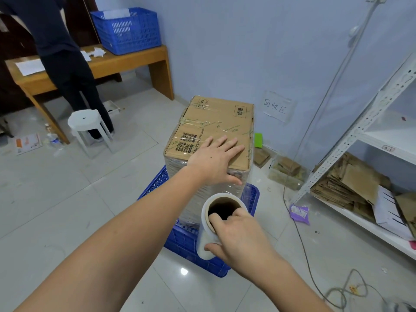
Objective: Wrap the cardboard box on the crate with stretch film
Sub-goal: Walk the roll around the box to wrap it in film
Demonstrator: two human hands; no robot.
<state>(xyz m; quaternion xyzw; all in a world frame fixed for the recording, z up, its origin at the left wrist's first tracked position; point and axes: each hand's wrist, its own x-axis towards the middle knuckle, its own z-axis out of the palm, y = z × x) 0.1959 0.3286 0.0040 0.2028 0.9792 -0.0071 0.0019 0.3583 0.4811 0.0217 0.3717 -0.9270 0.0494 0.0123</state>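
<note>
The cardboard box (213,129) stands upright on an overturned blue crate (191,242) on the tiled floor (56,199), near the middle of the view. Its long axis across the top runs from about 7 o'clock to 1 o'clock, with the printed end panel pointing toward 1 o'clock, toward the pale wall. Clear film already covers its near side, and wrinkled bands reach over the top edges.

The left hand (215,158) lies flat on the near right part of the box top, fingers straight and slightly spread, pointing toward 2 o'clock, thumb hanging over the near edge onto the film.

The stretch film roll (210,230) stands close to upright at 6 o'clock from the box, just in front of its wrapped face, its open cardboard core facing up toward the camera. The right hand (238,239) grips it from 4 o'clock: fingers hooked into the core, thumb pressed on the outer film.

At 10 o'clock a white stool (86,122) stands by a wooden surface (126,61) carrying a second blue crate (128,30), where another person (67,64) stands. At 3 o'clock a white shelf (369,131) holds flattened cardboard (355,183).
</note>
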